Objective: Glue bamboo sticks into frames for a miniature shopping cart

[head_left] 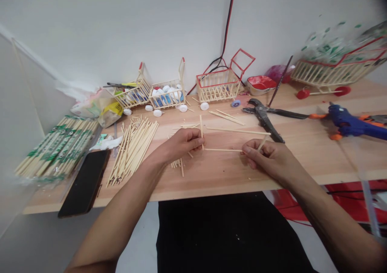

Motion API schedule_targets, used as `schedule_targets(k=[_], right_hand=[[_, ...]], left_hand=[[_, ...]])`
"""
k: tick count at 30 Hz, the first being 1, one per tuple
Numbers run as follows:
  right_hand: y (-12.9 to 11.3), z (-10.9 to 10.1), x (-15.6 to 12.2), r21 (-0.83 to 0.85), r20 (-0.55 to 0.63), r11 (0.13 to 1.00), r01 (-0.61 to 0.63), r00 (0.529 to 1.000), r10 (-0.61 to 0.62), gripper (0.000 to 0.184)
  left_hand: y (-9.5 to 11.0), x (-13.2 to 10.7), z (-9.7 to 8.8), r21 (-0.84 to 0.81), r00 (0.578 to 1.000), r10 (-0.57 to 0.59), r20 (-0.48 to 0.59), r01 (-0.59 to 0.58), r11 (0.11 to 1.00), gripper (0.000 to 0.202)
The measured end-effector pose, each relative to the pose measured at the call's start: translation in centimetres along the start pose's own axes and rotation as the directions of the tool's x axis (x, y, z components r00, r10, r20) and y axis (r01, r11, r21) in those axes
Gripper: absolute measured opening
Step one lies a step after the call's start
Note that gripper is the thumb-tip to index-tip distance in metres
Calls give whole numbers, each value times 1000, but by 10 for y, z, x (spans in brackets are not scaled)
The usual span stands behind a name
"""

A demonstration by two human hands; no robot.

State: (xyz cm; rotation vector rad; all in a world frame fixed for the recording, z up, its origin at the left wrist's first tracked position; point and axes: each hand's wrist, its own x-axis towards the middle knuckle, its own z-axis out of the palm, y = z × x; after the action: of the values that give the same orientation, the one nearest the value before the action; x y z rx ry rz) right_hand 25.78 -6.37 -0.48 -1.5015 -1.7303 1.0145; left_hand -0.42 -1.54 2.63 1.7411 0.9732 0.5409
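Note:
My left hand rests on the wooden table, fingers pinched on the corner of a thin wooden stick frame: one stick stands up from the pinch and another runs right along the table. My right hand pinches the other end of that frame, with a short stick poking up between its fingers. A longer loose stick lies just beyond both hands. Short stick offcuts lie under my left wrist.
A pile of bare sticks and wrapped chopstick packs lie left, beside a black phone. Small stick carts stand along the wall. Black cutters, a blue glue gun and a red paint bowl sit right.

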Motion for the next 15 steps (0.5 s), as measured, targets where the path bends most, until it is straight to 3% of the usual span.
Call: schedule_targets(k=[15], right_hand=[[2, -1, 0, -1, 16, 1000, 2, 1000, -2, 42]], left_hand=[[-1, 1, 2, -17, 998, -55, 2, 55, 998, 27]])
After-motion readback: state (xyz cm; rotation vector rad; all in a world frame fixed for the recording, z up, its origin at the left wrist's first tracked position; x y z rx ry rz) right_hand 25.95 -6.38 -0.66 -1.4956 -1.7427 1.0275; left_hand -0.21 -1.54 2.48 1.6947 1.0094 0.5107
